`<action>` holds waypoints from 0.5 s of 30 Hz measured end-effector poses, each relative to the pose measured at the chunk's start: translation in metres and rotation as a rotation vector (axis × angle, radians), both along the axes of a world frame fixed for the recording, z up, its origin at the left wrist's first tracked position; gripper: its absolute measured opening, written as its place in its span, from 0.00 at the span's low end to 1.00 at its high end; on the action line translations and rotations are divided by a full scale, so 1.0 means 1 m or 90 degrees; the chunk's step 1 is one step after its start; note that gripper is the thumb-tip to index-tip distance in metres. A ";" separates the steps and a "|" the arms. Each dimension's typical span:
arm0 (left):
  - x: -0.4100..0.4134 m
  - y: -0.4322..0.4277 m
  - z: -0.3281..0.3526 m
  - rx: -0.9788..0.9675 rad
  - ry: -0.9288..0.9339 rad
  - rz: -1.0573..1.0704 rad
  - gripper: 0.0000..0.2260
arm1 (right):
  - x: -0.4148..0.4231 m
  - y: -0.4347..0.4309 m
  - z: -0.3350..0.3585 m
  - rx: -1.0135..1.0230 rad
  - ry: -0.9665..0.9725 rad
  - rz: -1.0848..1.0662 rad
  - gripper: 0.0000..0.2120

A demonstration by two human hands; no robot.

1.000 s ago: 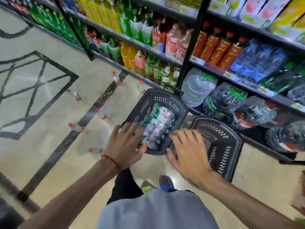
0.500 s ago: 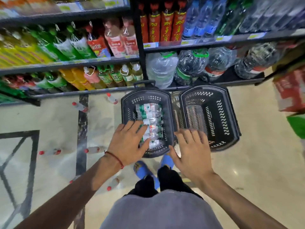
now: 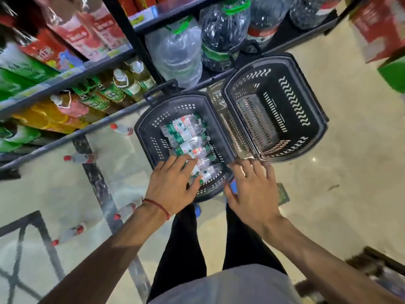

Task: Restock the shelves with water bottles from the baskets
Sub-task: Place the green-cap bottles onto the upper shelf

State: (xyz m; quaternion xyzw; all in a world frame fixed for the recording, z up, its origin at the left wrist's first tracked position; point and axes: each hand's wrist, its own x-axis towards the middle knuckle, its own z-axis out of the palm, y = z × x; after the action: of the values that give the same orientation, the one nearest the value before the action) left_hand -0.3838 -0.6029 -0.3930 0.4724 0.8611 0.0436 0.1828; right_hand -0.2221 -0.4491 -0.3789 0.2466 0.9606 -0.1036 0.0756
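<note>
Two black plastic baskets stand side by side on the floor before the shelves. The left basket (image 3: 153,137) holds several small water bottles (image 3: 186,134) with green and white labels. Nothing lies in the right basket (image 3: 311,102). My left hand (image 3: 173,185) reaches over the near rim of the left basket, fingers spread above the nearest bottles. My right hand (image 3: 252,189) hovers with fingers spread by the near corner where the two baskets meet. Neither hand holds anything.
Shelves (image 3: 72,75) with juice and tea bottles run along the upper left; large water jugs (image 3: 177,51) sit on the bottom shelf behind the baskets. Several red-capped bottles (image 3: 81,157) lie scattered on the floor at left. Red and green cartons (image 3: 381,29) stand at right.
The view has swung and tilted further down over the baskets. Both hands have reached a little forward, the left one now over the bottles in the left basket.
</note>
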 end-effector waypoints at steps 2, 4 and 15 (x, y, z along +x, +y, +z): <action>-0.014 -0.006 -0.020 -0.006 -0.018 -0.019 0.19 | -0.010 -0.021 -0.026 -0.020 -0.010 -0.070 0.17; -0.029 -0.010 -0.043 -0.014 -0.017 -0.047 0.18 | -0.021 -0.042 -0.055 -0.035 -0.022 -0.127 0.17; -0.075 -0.020 -0.205 -0.086 -0.091 -0.149 0.21 | -0.062 -0.093 -0.265 -0.396 -0.141 -0.487 0.23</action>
State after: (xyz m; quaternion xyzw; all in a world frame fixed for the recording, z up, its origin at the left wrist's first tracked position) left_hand -0.4587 -0.6229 -0.5977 0.5516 0.7861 -0.0026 0.2790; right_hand -0.2836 -0.5418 -0.6439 0.5563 0.7112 -0.3784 0.2039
